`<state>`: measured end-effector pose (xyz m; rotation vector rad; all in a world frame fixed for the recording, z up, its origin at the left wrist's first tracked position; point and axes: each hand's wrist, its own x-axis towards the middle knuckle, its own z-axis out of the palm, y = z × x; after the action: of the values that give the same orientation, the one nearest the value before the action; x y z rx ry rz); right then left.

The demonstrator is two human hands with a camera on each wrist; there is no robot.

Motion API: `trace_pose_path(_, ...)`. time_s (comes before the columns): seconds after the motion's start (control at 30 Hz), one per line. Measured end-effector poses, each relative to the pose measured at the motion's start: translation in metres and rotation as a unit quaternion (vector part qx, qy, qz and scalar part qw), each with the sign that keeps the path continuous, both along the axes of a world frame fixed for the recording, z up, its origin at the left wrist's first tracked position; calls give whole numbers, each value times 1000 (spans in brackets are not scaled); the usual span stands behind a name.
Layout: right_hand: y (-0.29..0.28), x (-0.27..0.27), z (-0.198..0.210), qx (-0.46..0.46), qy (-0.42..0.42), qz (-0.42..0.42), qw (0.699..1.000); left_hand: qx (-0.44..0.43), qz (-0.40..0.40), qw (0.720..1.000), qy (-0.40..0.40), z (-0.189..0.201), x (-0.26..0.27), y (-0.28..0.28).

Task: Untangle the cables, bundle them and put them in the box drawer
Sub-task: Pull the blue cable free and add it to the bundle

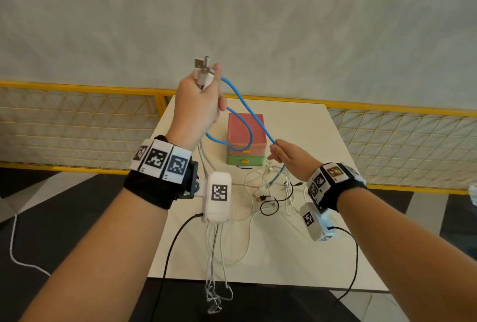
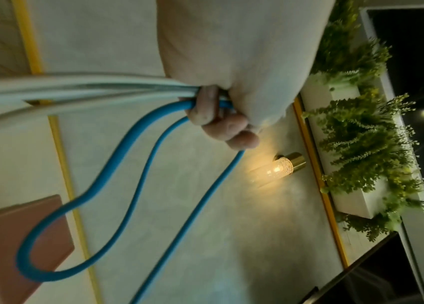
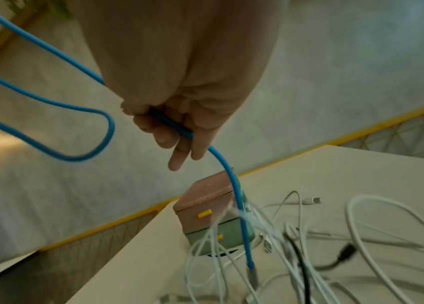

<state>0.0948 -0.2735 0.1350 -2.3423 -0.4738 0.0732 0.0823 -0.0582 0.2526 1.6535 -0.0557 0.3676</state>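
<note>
My left hand [image 1: 200,101] is raised above the table and grips a bunch of cable ends, with white USB plugs [image 1: 203,70] sticking out of the fist. A blue cable [image 1: 244,105] loops down from that fist across to my right hand [image 1: 282,154], which pinches it lower down; in the right wrist view the blue cable [image 3: 234,185] hangs on to the table. White cables [image 2: 75,88] trail from my left fist [image 2: 221,119] beside the blue cable [image 2: 117,164]. The box [image 1: 245,138], pink over green with yellow handles, stands with its drawers pushed in.
A tangle of white and black cables [image 1: 271,192] lies on the white table [image 1: 322,257] in front of the box. More white cable ends [image 1: 214,293] dangle past the table's near edge. A yellow mesh fence [image 1: 400,136] runs behind the table.
</note>
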Motion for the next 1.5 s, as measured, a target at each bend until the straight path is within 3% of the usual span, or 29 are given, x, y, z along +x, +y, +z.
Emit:
trace_pose_path(0.17,6,1,21,2,-45,-3,999,100,-34,994,24,-9,-2,4)
trace_pose_path(0.27,9,6,44,17,-90,8,996,206,-118,970,56,-22,-7,-2)
trace_pose_path(0.37,10,3,66,15,-142,17,990,253,-165,950,74,-31,-10,-6)
trace_pose_path(0.57,7,-10,91,8,-199,45,979,198,-212,956,48,-30,-15,-18)
trace_pose_path(0.63,4,-11,89,-1,-203,48,978,172,-194,965,42,-27,-16,-23)
trace_pose_path(0.83,-6,-25,88,-33,-125,41,991,144,-194,970,10,-21,-19,-28)
trace_pose_path(0.93,-7,-48,105,-6,-59,44,997,108,-128,986,-4,-23,-12,-22)
trace_pose_path(1.03,-2,-77,125,-97,-26,100,990,37,-75,996,10,-23,-10,-18)
trace_pose_path(1.13,4,-95,134,-184,-8,133,974,27,-119,993,5,-17,-21,-23)
trace_pose_path(1.3,8,-91,123,-113,-124,65,984,85,-249,964,-44,-8,-41,-37)
trace_pose_path(1.4,14,-89,110,-19,-69,86,994,116,-313,941,-51,2,-53,-45)
trace_pose_path(1.5,24,-95,97,126,44,105,985,167,-339,925,-25,9,-59,-47)
